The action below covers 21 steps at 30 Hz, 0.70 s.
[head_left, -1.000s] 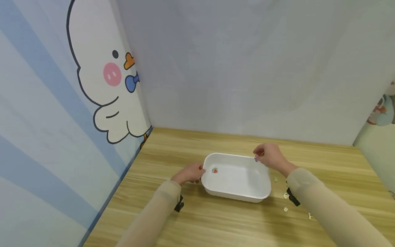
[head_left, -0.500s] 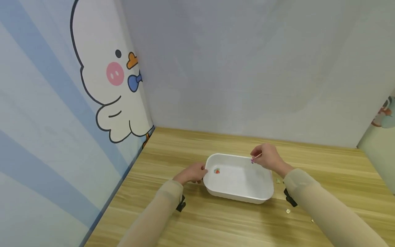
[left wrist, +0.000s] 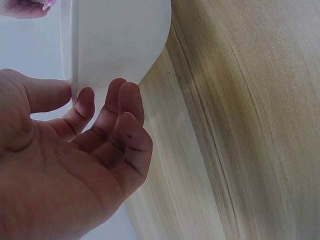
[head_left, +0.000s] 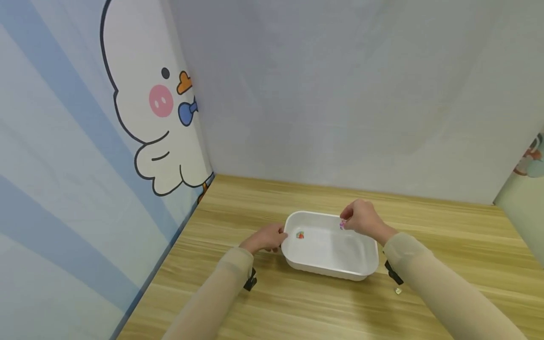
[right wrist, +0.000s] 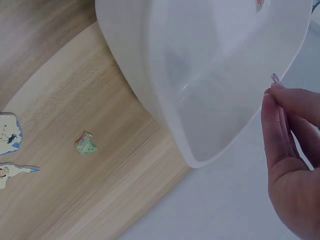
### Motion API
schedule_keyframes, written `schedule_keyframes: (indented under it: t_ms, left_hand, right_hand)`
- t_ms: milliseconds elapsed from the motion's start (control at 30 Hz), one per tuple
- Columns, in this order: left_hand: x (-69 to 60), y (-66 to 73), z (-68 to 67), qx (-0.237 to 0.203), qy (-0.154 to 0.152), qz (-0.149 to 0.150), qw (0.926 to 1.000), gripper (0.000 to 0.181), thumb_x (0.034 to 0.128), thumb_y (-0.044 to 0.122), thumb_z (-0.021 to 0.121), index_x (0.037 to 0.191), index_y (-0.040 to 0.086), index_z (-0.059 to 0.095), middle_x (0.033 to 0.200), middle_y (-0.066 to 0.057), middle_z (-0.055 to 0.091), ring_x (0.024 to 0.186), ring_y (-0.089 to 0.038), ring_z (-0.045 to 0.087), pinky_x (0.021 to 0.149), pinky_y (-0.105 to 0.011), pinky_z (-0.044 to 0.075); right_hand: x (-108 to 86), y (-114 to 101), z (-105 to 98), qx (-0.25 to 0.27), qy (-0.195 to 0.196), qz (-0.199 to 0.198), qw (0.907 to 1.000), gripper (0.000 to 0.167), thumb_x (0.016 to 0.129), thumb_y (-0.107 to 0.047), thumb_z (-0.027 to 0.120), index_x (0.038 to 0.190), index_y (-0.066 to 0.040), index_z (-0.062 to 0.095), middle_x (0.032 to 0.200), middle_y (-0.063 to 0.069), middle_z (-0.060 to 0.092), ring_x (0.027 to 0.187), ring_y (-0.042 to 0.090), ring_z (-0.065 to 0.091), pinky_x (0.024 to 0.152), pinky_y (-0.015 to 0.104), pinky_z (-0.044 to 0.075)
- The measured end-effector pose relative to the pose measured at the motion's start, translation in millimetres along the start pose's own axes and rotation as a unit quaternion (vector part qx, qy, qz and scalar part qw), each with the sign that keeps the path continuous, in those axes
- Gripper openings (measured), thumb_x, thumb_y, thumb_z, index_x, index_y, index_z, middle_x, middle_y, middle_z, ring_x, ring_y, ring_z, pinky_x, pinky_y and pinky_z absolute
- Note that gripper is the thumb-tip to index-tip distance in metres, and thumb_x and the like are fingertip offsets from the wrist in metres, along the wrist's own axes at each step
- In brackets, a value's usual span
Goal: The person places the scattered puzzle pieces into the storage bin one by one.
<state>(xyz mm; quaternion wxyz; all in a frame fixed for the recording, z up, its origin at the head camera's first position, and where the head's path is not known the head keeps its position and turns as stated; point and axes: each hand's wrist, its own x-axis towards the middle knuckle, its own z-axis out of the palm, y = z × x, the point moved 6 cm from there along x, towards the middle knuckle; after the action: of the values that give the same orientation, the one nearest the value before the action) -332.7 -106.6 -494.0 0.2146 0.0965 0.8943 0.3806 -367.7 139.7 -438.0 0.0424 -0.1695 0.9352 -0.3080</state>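
A white rectangular plastic basin [head_left: 327, 272] stands on the wooden table in the head view. At its left end, my left hand [head_left: 267, 237] pinches the rim between thumb and index finger, the other fingers loosely curled beside the outer wall. Over the far right part of the basin, my right hand [head_left: 363, 218] holds a small pink-and-purple flat piece [head_left: 342, 224] by the fingertips. That piece looks thin and edge-on in the right wrist view; its exact kind is unclear. A small red-and-green piece [head_left: 300, 235] lies inside the basin near the left end.
Right of the basin, a small greenish piece [right wrist: 86, 143] and whitish printed pieces [right wrist: 9, 134] lie on the table [right wrist: 60, 195]. A pale scrap [head_left: 398, 291] shows beside the right sleeve. A grey-white curtain [head_left: 340, 104] hangs behind, a patterned one [head_left: 85, 156] at left.
My right hand has moved left and slightly inward over the basin with the pink piece, which shows more now. The left hand keeps its hold on the rim. The view has shifted slightly.
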Motion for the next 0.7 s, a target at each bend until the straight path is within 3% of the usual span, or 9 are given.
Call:
schedule_keyframes:
  t_ms: [433, 700]
  left_hand:
    - [1.7, -0.6, 2.5, 0.002, -0.001, -0.003, 1.0000, 0.018, 0.1002, 0.016, 0.048, 0.092, 0.002, 0.054, 0.078, -0.007, 0.058, 0.064, -0.021, 0.057, 0.061, -0.035, 0.049]
    - [0.2, 0.2, 0.8, 0.004, 0.000, -0.002, 1.0000, 0.019, 0.1007, 0.016, 0.047, 0.094, 0.000, 0.055, 0.077, -0.007, 0.058, 0.065, -0.021, 0.057, 0.059, -0.034, 0.048]
  right_hand:
    - [4.4, -7, 14, -0.021, 0.004, -0.020, 0.9996, 0.015, 0.072, -0.007, 0.081, 0.081, 0.001, 0.071, 0.073, 0.003, 0.065, 0.068, 0.017, 0.059, 0.062, 0.031, 0.051]
    - [9.1, -18, 28, -0.055, -0.015, -0.039, 0.9976, 0.015, 0.071, -0.009, 0.082, 0.076, -0.001, 0.070, 0.069, 0.001, 0.063, 0.064, 0.016, 0.055, 0.058, 0.030, 0.048]
